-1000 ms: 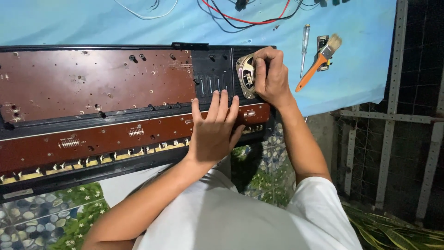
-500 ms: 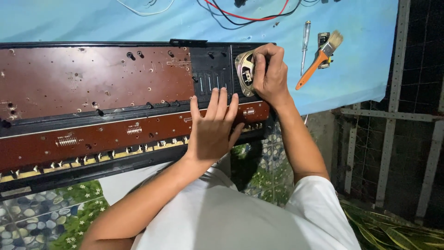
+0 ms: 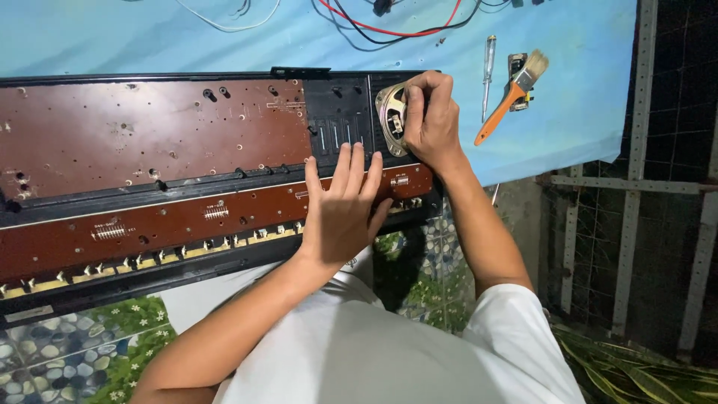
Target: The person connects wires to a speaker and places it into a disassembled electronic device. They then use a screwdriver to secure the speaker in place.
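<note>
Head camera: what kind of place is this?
Probably a home repair bench: an opened keyboard lies on a blue table, with a screwdriver, brush and loose wires beside it.

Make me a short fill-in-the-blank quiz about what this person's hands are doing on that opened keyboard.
1. The right hand grips a round ____ at the end of the keyboard case.
2. The left hand lies ____ on the brown circuit board.
3. The paintbrush on the blue cloth has an ____ handle.

Missing words: speaker; flat; orange
</note>
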